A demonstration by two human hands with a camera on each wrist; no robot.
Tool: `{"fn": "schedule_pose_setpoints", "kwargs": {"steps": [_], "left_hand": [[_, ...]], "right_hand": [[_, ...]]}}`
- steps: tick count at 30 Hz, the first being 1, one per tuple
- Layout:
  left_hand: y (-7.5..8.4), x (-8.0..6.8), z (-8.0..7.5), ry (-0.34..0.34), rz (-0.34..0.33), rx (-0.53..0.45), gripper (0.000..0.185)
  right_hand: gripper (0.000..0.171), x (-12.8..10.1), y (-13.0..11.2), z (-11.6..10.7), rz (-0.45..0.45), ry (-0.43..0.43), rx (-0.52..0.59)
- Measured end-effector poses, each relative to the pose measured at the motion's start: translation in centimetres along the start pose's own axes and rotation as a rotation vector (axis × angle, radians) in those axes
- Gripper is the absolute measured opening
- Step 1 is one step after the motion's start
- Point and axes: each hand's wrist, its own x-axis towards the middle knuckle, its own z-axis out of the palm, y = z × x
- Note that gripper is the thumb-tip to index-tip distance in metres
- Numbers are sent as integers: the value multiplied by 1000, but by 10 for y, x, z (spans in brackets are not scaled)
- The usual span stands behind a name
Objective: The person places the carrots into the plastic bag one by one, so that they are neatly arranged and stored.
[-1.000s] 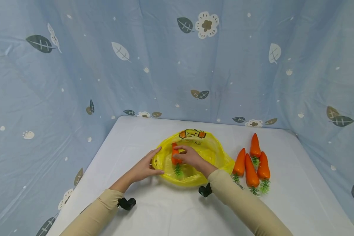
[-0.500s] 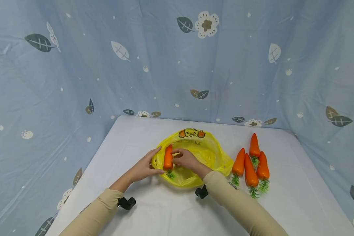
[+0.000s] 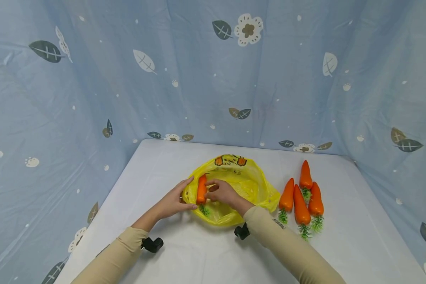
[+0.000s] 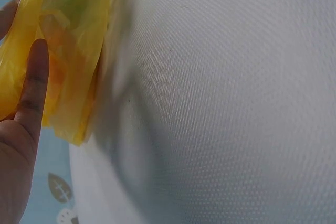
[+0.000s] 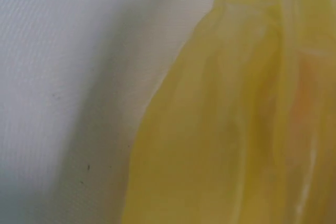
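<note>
A yellow plastic bag (image 3: 250, 185) lies with its mouth wide on the table. My left hand (image 3: 172, 201) holds its left side, fingers along the far part of the rim and thumb at the near part. In the left wrist view a finger (image 4: 35, 80) lies along the yellow plastic. A carrot (image 3: 201, 190) with a green leafy top rests inside the bag against the left wall. My right hand (image 3: 224, 192) reaches into the bag, bent fingertips right at the carrot's right edge. The right wrist view shows the bag's outer side (image 5: 184, 150) but not the hand.
Several more carrots lie right of the bag, among them a near one (image 3: 301, 207) and a far one (image 3: 305, 175). The white table (image 3: 195, 256) is backed by a blue patterned curtain (image 3: 184, 79). Black wrist mounts (image 3: 152, 245) hang below both wrists.
The carrot has moved left from mid-bag to the bag's left wall, and my right hand has shifted slightly left. The fingers that lay across the carrot are now at its edge. My left hand stays put.
</note>
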Motion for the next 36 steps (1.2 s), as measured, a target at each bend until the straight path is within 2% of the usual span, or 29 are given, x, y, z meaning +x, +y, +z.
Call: {"fn": "schedule_pose_setpoints", "kwargs": {"steps": [8,22,36], "left_hand": [[0,0,1,1,-2,-6,98],[-3,-2,0,5,4,-12,98],[-2,-3,-1,13,-6,10,97]], "right_hand": [[47,2,2,2,16,16,-23],[47,-3,-1,-3,-1,-13,-22],[45,-8,0,-13,-63,-19,-2]]}}
